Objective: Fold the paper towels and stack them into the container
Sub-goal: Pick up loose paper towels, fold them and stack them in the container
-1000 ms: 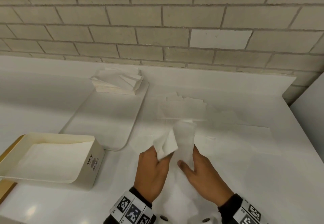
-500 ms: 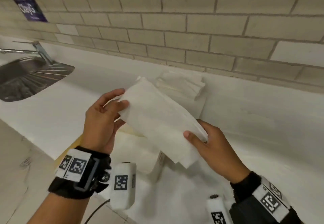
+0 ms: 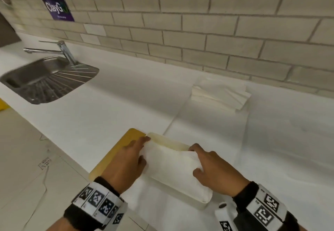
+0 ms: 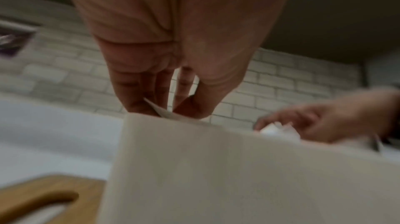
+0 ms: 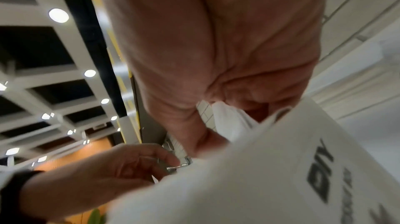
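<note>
White counter (image 3: 112,115), tiled wall behind. Folded paper towel (image 3: 171,167) lies over container (image 3: 169,141), long axis 10-to-4 o'clock. Left hand (image 3: 129,160) pinches the 9 o'clock end, right hand (image 3: 215,169) the 3 o'clock end; equally near.

Left hand (image 4: 173,42) fills upper frame, fingers (image 4: 138,94) pointing down, thumb close against them, thin white corner of paper towel (image 4: 160,110) pinched between. Directly below fingers: pale container (image 4: 216,167) wall, its rim just under fingertips. Right of fingers: right hand (image 4: 324,121), blurred, fingers curled on crumpled white towel edge at rim. Below-left of fingers: white tabletop (image 4: 54,133), then wooden board (image 4: 32,198) with slot handle. Behind fingers: pale brick wall (image 4: 281,82); dark sign (image 4: 13,42) far left.
</note>
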`<state>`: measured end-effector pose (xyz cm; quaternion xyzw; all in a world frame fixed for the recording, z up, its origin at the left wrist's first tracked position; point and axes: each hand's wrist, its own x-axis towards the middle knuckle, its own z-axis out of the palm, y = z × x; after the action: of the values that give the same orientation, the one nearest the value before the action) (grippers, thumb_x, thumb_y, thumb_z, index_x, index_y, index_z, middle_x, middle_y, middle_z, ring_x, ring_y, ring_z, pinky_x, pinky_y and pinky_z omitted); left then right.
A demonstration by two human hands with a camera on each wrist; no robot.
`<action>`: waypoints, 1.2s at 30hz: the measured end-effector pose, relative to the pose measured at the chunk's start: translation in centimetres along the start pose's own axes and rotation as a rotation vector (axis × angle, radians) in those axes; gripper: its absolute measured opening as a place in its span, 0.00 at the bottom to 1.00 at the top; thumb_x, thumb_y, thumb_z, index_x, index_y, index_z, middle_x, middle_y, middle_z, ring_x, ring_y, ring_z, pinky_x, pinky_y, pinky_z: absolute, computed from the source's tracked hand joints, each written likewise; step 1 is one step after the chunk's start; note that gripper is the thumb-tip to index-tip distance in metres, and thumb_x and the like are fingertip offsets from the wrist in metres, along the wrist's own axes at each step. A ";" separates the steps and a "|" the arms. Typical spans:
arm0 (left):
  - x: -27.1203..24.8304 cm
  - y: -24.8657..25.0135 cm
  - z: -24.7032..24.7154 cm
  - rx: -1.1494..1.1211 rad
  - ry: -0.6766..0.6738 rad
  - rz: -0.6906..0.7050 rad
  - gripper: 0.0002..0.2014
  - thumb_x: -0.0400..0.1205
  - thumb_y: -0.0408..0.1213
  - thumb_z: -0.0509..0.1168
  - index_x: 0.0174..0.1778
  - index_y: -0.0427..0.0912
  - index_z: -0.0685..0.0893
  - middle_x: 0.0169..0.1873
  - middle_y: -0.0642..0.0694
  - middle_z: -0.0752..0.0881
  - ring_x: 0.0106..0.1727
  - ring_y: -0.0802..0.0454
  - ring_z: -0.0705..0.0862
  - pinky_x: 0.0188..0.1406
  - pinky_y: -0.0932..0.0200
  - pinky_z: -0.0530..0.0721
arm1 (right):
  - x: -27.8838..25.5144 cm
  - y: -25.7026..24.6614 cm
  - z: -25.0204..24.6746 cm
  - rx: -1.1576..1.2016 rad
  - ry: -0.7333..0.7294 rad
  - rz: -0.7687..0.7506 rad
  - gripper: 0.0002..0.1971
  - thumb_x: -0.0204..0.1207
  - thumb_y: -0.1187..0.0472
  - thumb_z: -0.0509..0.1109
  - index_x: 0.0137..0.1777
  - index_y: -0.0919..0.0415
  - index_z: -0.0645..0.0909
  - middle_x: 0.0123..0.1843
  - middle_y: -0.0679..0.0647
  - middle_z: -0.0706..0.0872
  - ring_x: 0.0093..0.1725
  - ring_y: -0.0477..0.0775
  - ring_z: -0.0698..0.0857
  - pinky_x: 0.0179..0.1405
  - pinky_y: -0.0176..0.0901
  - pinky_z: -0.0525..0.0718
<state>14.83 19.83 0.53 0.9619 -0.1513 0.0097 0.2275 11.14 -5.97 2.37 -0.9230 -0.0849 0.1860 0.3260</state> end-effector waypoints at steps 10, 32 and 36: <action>1.5 2.4 -0.2 0.294 -0.288 0.207 0.12 0.82 0.55 0.62 0.58 0.62 0.85 0.53 0.61 0.84 0.49 0.55 0.87 0.42 0.60 0.84 | 0.2 0.3 3.9 -0.580 0.345 -0.167 0.41 0.31 0.64 0.84 0.55 0.58 0.88 0.49 0.54 0.88 0.44 0.55 0.87 0.42 0.45 0.88; 3.2 36.5 18.1 0.253 -0.616 0.616 0.17 0.88 0.45 0.61 0.73 0.58 0.77 0.68 0.57 0.81 0.66 0.54 0.81 0.60 0.56 0.79 | -24.8 28.6 -4.9 -0.285 0.288 0.439 0.25 0.83 0.58 0.65 0.78 0.41 0.68 0.76 0.43 0.68 0.70 0.50 0.69 0.67 0.44 0.73; 3.9 36.8 22.2 0.448 -0.602 0.667 0.23 0.86 0.44 0.64 0.78 0.52 0.71 0.70 0.51 0.77 0.69 0.47 0.78 0.60 0.53 0.76 | -24.3 29.5 -5.0 -0.230 0.338 0.372 0.26 0.80 0.68 0.65 0.75 0.44 0.72 0.67 0.45 0.72 0.62 0.51 0.74 0.59 0.46 0.80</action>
<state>6.60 -22.42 -3.00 0.8465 -0.5036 -0.1639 -0.0540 -8.10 -38.37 -5.77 -0.9716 0.1212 0.0750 0.1888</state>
